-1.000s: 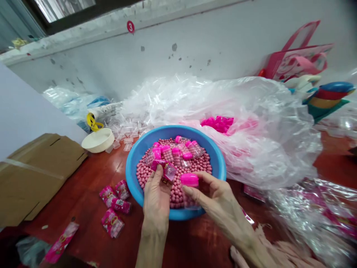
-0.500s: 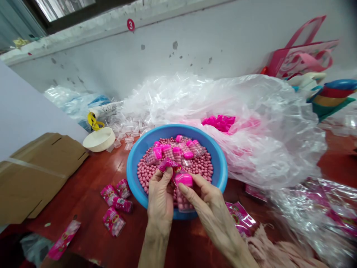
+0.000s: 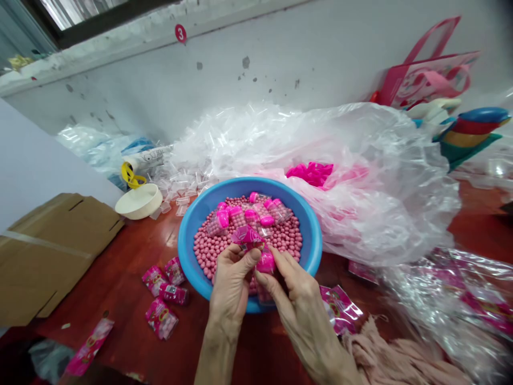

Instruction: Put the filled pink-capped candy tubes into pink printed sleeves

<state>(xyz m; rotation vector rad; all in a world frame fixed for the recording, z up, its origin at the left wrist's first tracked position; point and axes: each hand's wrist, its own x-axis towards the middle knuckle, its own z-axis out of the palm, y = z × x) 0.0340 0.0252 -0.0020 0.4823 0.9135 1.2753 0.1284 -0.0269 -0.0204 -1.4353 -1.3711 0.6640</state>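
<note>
A blue basin on the red table holds small pink candy balls and several clear tubes with pink caps. Over its near rim my left hand pinches a pink printed wrapper. My right hand grips a clear candy-filled tube with a pink cap, pressed against the wrapper. Both hands are closed and touch each other.
Several wrapped pink packs lie left of the basin, one more pack at the right. A cream bowl, flat cardboard, a heap of clear plastic with pink caps and a pink cloth surround the basin.
My right hand brought the pink-capped tube left to the wrapper in my left hand; the two hands have closed together over the basin's near rim.
</note>
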